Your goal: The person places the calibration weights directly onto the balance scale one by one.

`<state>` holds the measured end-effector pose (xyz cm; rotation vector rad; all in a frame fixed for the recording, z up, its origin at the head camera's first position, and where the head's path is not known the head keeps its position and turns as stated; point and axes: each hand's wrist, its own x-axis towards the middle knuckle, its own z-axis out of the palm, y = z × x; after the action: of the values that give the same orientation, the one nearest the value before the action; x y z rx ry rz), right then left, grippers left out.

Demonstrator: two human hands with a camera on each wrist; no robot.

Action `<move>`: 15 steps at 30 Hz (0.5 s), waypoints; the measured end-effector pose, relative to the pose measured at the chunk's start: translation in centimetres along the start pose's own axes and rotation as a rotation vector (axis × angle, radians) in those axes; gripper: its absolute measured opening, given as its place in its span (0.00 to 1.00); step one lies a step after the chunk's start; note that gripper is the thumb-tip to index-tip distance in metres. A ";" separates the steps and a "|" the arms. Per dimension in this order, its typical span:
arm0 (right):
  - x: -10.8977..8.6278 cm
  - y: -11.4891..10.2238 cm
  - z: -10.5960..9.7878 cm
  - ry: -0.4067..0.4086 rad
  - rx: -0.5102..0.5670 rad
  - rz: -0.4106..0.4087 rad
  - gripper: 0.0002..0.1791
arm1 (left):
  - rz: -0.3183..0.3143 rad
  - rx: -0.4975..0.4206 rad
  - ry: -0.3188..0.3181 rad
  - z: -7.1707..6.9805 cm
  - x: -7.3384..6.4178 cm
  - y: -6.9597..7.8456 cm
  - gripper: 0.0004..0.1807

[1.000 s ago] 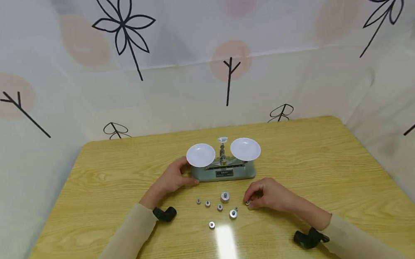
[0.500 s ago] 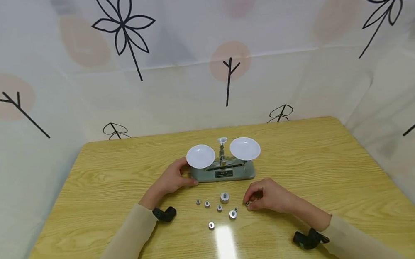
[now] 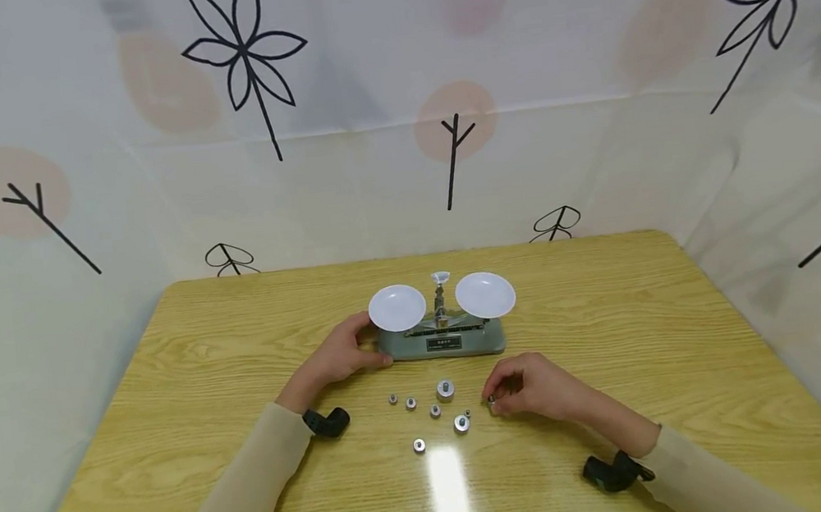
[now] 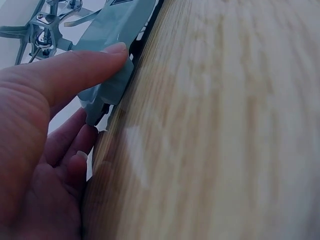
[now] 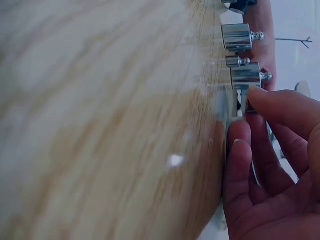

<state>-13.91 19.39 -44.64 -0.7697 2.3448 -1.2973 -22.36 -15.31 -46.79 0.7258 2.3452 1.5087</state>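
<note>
A two-pan balance scale [image 3: 478,342] with white pans and a grey-green base stands on the table. My left hand [image 3: 341,353] grips the left end of its base; in the left wrist view the thumb [image 4: 95,65] lies on the base and the other fingers curl at its end. To the right, in front of the scale, my right hand [image 3: 538,388] pinches a small metal weight [image 3: 491,401] low over the tabletop. The right wrist view hides most of that weight behind the fingers; whether it touches the table I cannot tell.
Several knobbed metal weights stand left of my right hand, among them a large one [image 3: 445,390], a medium one [image 3: 461,423] and a tiny one [image 3: 468,413]. Another weight [image 3: 419,445] is nearer the front. The wooden table [image 3: 253,320] meets a patterned cloth [image 3: 345,196] behind.
</note>
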 end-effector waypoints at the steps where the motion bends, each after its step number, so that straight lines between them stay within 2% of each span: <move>1: 0.0 -0.1 0.0 0.002 0.005 0.002 0.07 | 0.002 0.001 -0.001 0.0 0.0 0.0 0.38; 8: -0.2 -0.5 -0.4 0.012 0.017 0.008 0.08 | 0.012 0.007 0.005 0.0 0.0 0.0 0.38; 15: -0.2 -0.4 -0.8 0.035 -0.010 -0.011 0.08 | -0.023 0.042 0.012 0.0 0.0 0.2 0.38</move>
<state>-14.06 19.90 -43.83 -0.7703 2.3793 -1.3145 -22.27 -15.25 -46.67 0.6995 2.3925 1.4627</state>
